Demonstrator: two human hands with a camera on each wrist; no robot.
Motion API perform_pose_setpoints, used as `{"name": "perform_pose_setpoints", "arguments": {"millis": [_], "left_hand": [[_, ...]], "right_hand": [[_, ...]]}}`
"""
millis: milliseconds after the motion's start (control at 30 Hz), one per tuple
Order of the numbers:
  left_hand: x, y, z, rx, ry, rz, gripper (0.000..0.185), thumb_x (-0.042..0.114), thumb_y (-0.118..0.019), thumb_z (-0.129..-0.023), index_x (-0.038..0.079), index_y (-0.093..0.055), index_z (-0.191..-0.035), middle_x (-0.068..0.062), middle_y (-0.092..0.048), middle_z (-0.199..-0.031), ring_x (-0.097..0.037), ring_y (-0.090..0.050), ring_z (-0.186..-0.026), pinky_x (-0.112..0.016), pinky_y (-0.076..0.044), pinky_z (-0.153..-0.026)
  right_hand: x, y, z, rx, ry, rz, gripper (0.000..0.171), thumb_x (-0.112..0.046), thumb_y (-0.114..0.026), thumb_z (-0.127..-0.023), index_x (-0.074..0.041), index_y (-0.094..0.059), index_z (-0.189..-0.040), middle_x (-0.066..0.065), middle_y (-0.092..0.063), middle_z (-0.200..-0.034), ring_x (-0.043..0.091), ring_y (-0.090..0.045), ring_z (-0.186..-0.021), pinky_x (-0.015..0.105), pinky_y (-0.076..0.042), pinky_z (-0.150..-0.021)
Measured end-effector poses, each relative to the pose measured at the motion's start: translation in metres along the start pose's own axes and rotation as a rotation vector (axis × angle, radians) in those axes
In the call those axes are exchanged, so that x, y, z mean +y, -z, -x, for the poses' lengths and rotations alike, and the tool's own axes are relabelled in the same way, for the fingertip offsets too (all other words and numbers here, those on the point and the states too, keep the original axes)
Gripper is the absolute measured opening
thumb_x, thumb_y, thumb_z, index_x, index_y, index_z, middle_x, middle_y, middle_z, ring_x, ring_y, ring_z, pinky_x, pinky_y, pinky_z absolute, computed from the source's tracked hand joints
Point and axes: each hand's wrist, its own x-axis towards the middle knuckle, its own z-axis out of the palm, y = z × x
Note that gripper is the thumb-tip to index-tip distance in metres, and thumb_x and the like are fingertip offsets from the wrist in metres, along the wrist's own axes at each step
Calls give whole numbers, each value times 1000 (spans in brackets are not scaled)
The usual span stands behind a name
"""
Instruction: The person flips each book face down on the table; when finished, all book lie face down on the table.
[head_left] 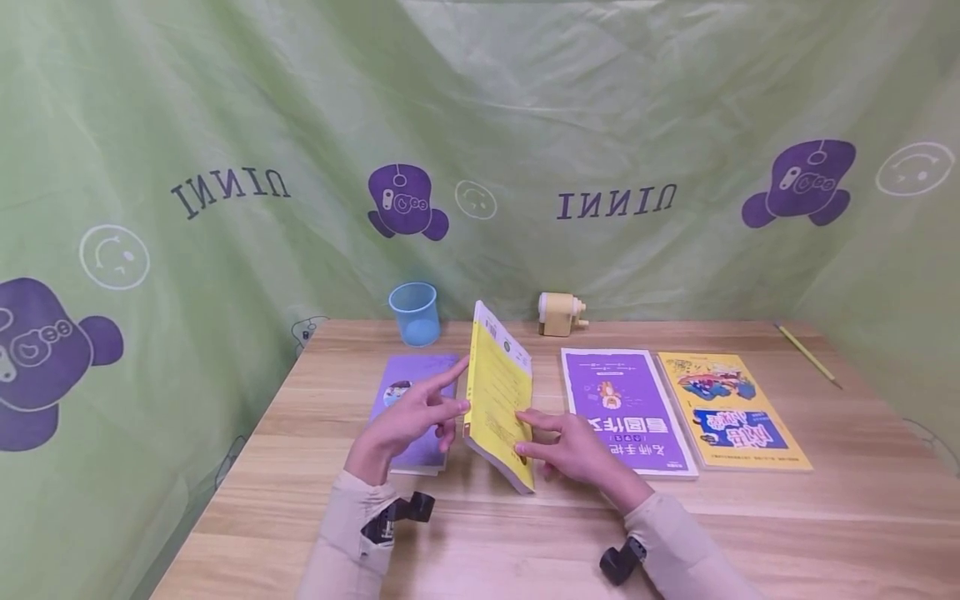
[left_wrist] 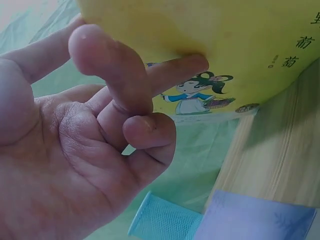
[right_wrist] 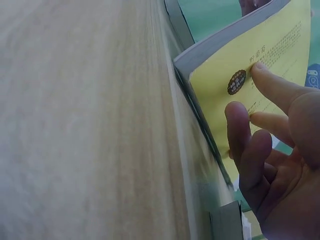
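Upright on its edge near the middle of the wooden table (head_left: 750, 533): yellow book (head_left: 501, 400), tilted a little, spine end toward the person. Propped from both sides. Left hand (head_left: 411, 421) against the book's left face, index and middle fingers (head_left: 450, 410) stretched out and touching the cover, remaining fingers loosely bent, nothing clasped. From the left wrist view, straight fingertips laid on the yellow cover beside a small cartoon figure. Right hand (head_left: 573, 446) on the opposite face, fingers (head_left: 536, 419) extended and slightly spread, tips pressed flat on the yellow cover; from the right wrist view, one fingertip right beside a dark round sticker. No pinch or wrap around the book by either hand, only flat contact.

Lying flat under and beside the left hand, a pale purple book (head_left: 408, 392), partly hidden. Just right of the right hand, a purple book (head_left: 622, 400) with white lettering, and touching or nearly touching its far side, a yellow-and-blue book (head_left: 731, 408). Toward the back edge, a blue cup (head_left: 414, 312) and a cream pencil sharpener (head_left: 561, 313), well apart from the hands. Near the right rear corner, a yellow pencil (head_left: 808, 355). Behind everything, a green printed curtain (head_left: 525, 125).
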Motion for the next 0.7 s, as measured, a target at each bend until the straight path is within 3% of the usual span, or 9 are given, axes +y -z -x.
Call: {"name": "perform_pose_setpoints", "arguments": {"millis": [267,500,700], "left_hand": [[-3,6,3,21,36,11,74,5,-57,-98,4,-17,-161,3,-63,-60,-9,-54,-47,-22,-46,-54],[-5,9,4,62,109,36,78,0,-61,-94,0,-20,-159,-2,-73,-74,-8,-52,-45,-21,-44,-50],[-11,11,2,99,163,21,79,-5,-63,-90,-7,-20,-157,-9,-79,-91,-8,-47,-43,-20,-40,-48]], "right_hand": [[-4,1,2,29,-9,37,61,-32,-81,-84,-16,-61,-139,20,-46,-153,21,-62,-49,25,-46,-42],[-3,5,3,57,-38,68,61,-31,-82,-82,-16,-62,-138,22,-42,-155,20,-61,-49,25,-45,-41],[0,9,2,85,-3,145,60,-31,-82,-82,-13,-64,-136,24,-46,-151,18,-58,-43,27,-44,-38]]}}
